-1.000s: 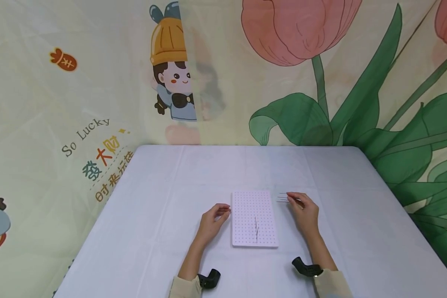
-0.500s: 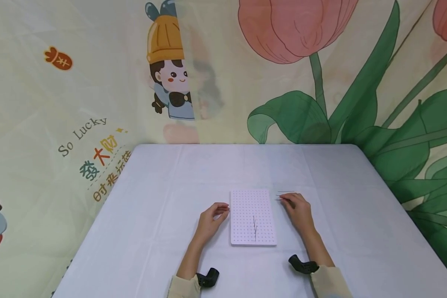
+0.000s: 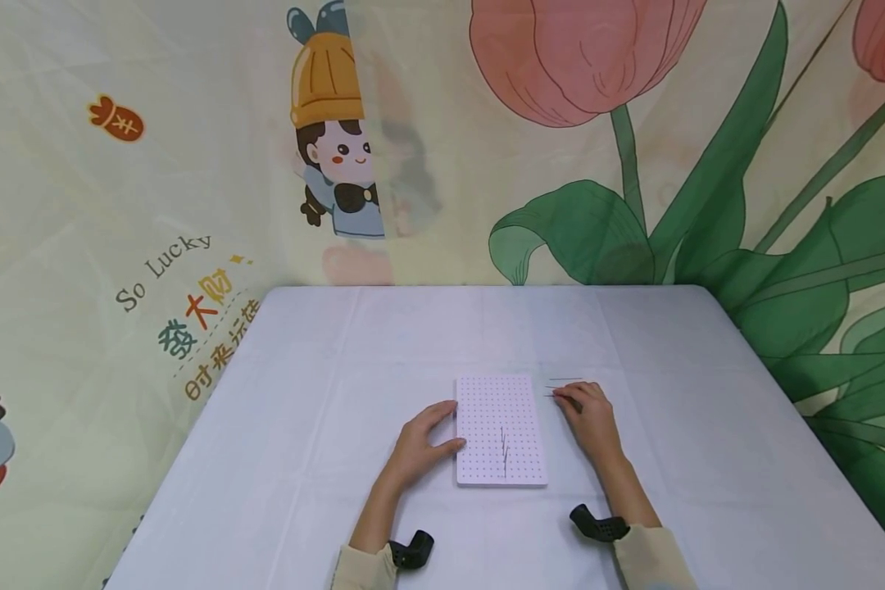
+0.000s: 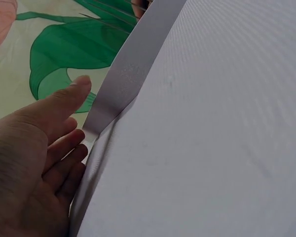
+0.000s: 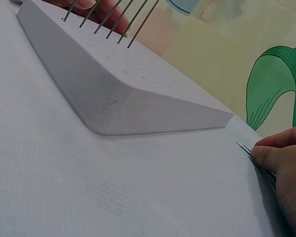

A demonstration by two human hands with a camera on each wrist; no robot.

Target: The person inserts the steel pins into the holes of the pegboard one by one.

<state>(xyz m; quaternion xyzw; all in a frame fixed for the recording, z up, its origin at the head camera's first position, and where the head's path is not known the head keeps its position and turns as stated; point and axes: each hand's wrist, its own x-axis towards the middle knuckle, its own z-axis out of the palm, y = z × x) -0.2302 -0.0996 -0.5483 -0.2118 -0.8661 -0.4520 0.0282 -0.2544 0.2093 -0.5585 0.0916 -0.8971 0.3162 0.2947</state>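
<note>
A white pegboard (image 3: 479,410) lies on the table, its top covered in rows of small holes. Several thin metal rods (image 5: 143,23) stand upright in it, in a line. My left hand (image 3: 416,447) is at the board's left edge, thumb and fingers spread; in the left wrist view the hand (image 4: 39,143) is beside the board's side wall (image 4: 123,74). To the right of the board my right hand (image 3: 590,418) is low over the table and pinches a thin metal rod (image 5: 244,148) between thumb and index finger. Its fingers hide part of the rods there.
One more loose thin rod (image 3: 565,378) lies just beyond the right hand. White cloth covers the table (image 3: 302,369). A printed backdrop (image 3: 442,164) with tulips and a cartoon figure hangs behind its far edge. Each wrist bears a black camera (image 3: 413,550).
My right hand has moved a little left and down among the rods, leaving the farthest one uncovered. The left hand has spread its thumb and fingers at the board's edge.
</note>
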